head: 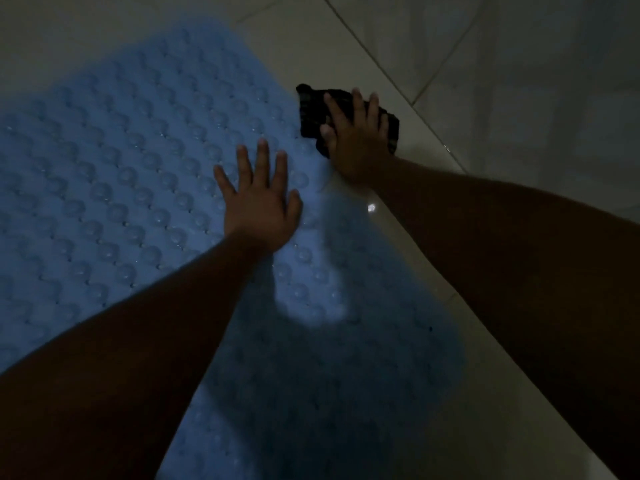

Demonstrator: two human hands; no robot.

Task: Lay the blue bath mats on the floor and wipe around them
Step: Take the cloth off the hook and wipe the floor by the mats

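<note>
A large blue bath mat [131, 174] with rows of round bumps lies flat on the pale tiled floor, filling the left and middle of the view. My left hand [261, 206] rests palm down on the mat near its right edge, fingers spread, holding nothing. My right hand [356, 140] presses flat on a dark cloth [311, 112] that lies on the tiles right at the mat's right edge. The fingers lie spread over the cloth and pin it to the floor.
Pale glossy floor tiles [502, 81] with dark grout lines stretch to the right and top of the mat. The room is dim, and my own shadow covers the mat's near part. A small bright glint [371, 207] shows on the wet-looking tile.
</note>
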